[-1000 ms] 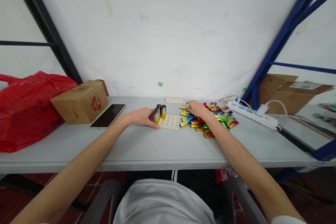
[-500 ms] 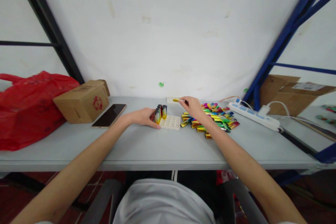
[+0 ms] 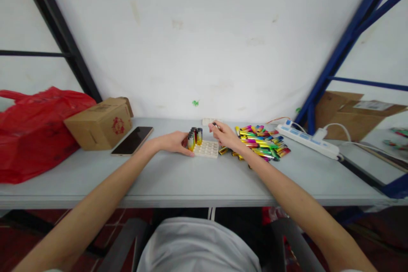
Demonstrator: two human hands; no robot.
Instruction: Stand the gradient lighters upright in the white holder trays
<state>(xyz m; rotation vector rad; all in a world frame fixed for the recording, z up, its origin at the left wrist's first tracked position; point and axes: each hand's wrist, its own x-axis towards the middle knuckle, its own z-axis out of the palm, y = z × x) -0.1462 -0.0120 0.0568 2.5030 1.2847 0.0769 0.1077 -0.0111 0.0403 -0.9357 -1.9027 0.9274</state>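
Several shiny yellow-and-silver tubes with dark tops, much like lighters, stand upright at the left end of a pale tray with rows of round holes. My left hand curves around that end, thumb at the near corner and fingers partly hidden behind the tubes. Above the tray's right rear part, my right hand is closed on a tube; only its dark end shows between the fingers. A pile of similar metallic multicoloured tubes lies just right of it.
Behind the tray is another pale tray. Leftward lie a tablet, a cardboard box and a red plastic bag. A white power strip with cables borders the right, near the blue frame.
My right hand has moved left and slightly nearer, over the tray, and the tube in it has turned so its yellow body no longer shows. The left hand stays at the tray.
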